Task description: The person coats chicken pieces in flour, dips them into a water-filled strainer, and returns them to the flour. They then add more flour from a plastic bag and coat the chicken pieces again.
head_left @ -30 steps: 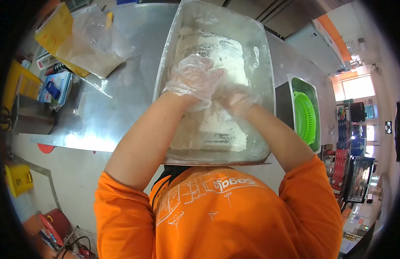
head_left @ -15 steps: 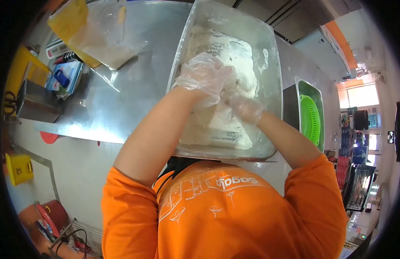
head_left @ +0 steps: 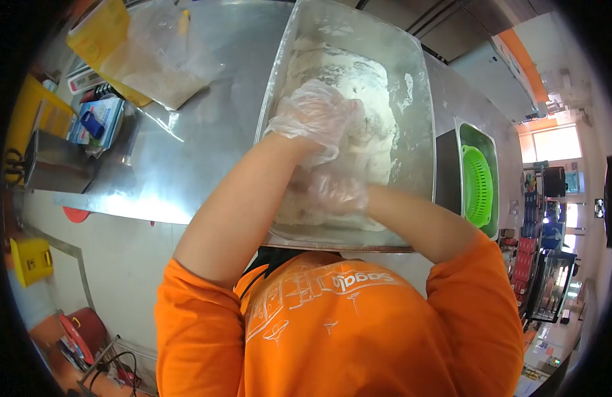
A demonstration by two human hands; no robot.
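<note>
A deep metal pan point(head_left: 417, 132) stands in front of me, with white flour point(head_left: 372, 86) spread over its floor. My left hand point(head_left: 312, 116), in a loose clear plastic glove, is in the pan over the flour. Its fingers are curled downward, and whatever they close on is hidden. Just below it, nearer to me, my right hand point(head_left: 335, 192) is low over the flour in the same kind of glove. Motion smears its fingers, so I cannot see whether they hold anything.
The pan rests on a steel table point(head_left: 213, 126). A plastic bag point(head_left: 163, 63) lies at left, near a metal container point(head_left: 58, 162) and a blue packet point(head_left: 97, 122). To the right, a green basket point(head_left: 478, 185) sits in a metal tub point(head_left: 494, 212).
My right hand has moved left and toward me, from the right of my left hand to below it. My left hand has stayed nearly in place.
</note>
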